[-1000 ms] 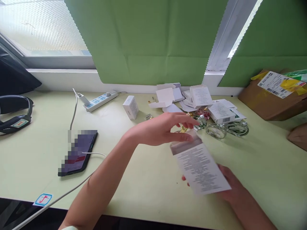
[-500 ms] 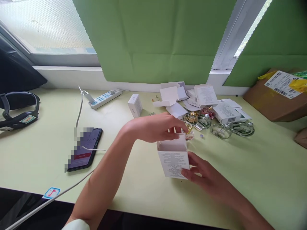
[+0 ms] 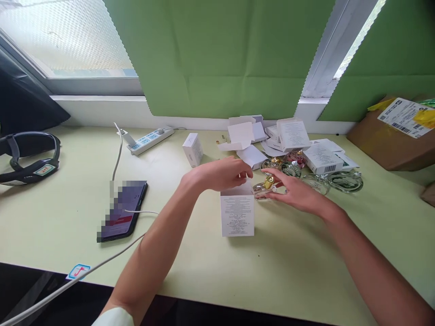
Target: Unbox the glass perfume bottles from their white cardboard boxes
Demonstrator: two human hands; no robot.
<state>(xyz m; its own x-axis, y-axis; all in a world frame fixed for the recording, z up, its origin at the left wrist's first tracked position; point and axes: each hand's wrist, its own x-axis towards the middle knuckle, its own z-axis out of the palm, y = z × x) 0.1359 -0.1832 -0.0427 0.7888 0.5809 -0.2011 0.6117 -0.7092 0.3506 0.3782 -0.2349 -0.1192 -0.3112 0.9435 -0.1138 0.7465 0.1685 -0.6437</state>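
A white printed box (image 3: 237,216) stands upright on the table with its top open. My left hand (image 3: 228,174) is at its upper rim, fingers curled down and closed on the far edge or flap; the exact grip is partly hidden. Just right of the box lies a clear glass perfume bottle (image 3: 261,192) with a gold neck. My right hand (image 3: 295,190) reaches around this bottle, thumb and fingers spread apart on either side of it. Several more glass bottles (image 3: 290,169) lie behind my right hand, partly covered by it.
Flattened and closed white boxes (image 3: 294,135) pile up at the back. A small white box (image 3: 193,149) stands alone. To the left are a phone (image 3: 127,210) with a cable, a power strip (image 3: 149,140) and a black headset (image 3: 44,167). A cardboard carton (image 3: 380,140) sits at right.
My right hand has let go of the box and moved up to the perfume bottle. The box now stands upright on the table, slightly farther left. My left hand has shifted slightly left and up.
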